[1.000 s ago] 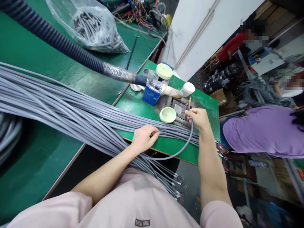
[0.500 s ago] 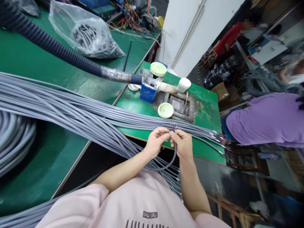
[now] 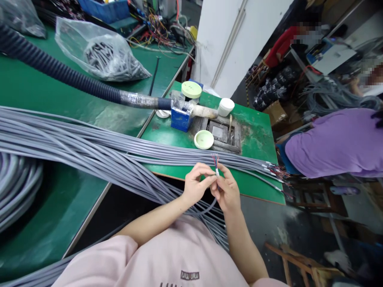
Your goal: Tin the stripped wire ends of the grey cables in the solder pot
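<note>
A grey cable (image 3: 211,207) rises in front of my body, its end upright between my hands. Thin red, blue and other coloured wires (image 3: 215,160) fan out from its tip above a short white band (image 3: 217,172). My right hand (image 3: 228,190) is closed around the cable just below the band. My left hand (image 3: 198,181) pinches at the same spot from the other side, thumb and forefinger together; its fingertips partly hide the cable. Just beyond my hands lies a long bundle of grey cables (image 3: 167,149), with stripped, coloured ends (image 3: 277,171) at the right.
Behind the bundle are a stained square solder-pot-like fixture (image 3: 220,131), a pale green dish (image 3: 204,140), a white cup (image 3: 226,107) and a blue box (image 3: 180,119) under a black hose (image 3: 89,85). A plastic bag (image 3: 110,56) lies farther left. A person in purple (image 3: 332,147) is at right.
My right hand has turned and its fingers have shifted, so the white band below the coloured wires now shows. My left hand stays close at the cable end. The view has shifted slightly.
</note>
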{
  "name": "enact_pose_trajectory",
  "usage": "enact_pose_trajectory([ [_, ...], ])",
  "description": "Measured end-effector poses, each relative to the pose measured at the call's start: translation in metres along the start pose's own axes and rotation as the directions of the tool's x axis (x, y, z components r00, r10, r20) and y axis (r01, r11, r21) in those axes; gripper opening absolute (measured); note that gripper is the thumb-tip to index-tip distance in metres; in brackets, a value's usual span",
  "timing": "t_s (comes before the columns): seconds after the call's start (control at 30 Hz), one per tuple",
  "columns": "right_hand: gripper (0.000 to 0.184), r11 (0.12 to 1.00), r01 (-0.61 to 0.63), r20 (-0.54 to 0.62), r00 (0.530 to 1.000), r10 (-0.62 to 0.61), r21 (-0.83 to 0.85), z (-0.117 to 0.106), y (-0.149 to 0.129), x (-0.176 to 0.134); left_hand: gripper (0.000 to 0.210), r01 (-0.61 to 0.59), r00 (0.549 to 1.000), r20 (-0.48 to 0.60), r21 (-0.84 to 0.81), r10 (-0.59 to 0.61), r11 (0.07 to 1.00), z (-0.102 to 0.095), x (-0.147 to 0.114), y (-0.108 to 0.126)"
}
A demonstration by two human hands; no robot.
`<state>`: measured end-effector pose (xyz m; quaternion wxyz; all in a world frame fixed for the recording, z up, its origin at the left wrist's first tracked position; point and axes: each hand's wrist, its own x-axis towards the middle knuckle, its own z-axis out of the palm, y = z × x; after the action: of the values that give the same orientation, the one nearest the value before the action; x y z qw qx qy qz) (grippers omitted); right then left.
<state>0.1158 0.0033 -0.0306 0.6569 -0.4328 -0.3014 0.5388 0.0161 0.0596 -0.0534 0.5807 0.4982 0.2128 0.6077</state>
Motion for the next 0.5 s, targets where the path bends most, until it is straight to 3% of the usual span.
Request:
enact_pose_trajectory([
  [0.1, 0.042, 1.0, 0.012, -0.013, 1.0, -0.013, -0.009, 0.003, 0.001, -0.002, 0.035, 0.309, 0.951, 0.046, -0.191, -0.306, 0.932, 0.003, -0.002, -0.004],
  [0.2, 0.048, 0.999, 0.003, -0.028, 1.0, -0.004, -0.036, 0.0, 0.005, -0.004, 0.044, 0.598, 0.798, 0.263, -0.243, -0.542, 0.764, 0.003, -0.004, -0.005],
  [0.27, 0.049, 0.992, -0.04, 0.024, 0.999, 0.043, -0.12, -0.008, 0.004, -0.005, 0.042, 0.664, 0.737, 0.356, -0.217, -0.575, 0.716, 0.001, -0.005, -0.002],
  [0.37, 0.044, 0.928, -0.057, 0.136, 0.984, 0.115, -0.367, -0.029, -0.009, -0.006, 0.032, 0.577, 0.791, 0.344, -0.142, -0.507, 0.804, -0.002, -0.005, 0.006],
  [0.43, 0.034, 0.858, 0.007, 0.157, 0.984, 0.085, -0.513, -0.041, -0.023, -0.005, 0.029, 0.513, 0.821, 0.327, -0.062, -0.468, 0.856, -0.002, -0.004, 0.011],
  [0.5, 0.026, 0.807, 0.092, 0.179, 0.984, 0.018, -0.584, -0.047, -0.037, -0.004, 0.028, 0.496, 0.813, 0.351, 0.0, -0.464, 0.868, -0.002, -0.004, 0.014],
])
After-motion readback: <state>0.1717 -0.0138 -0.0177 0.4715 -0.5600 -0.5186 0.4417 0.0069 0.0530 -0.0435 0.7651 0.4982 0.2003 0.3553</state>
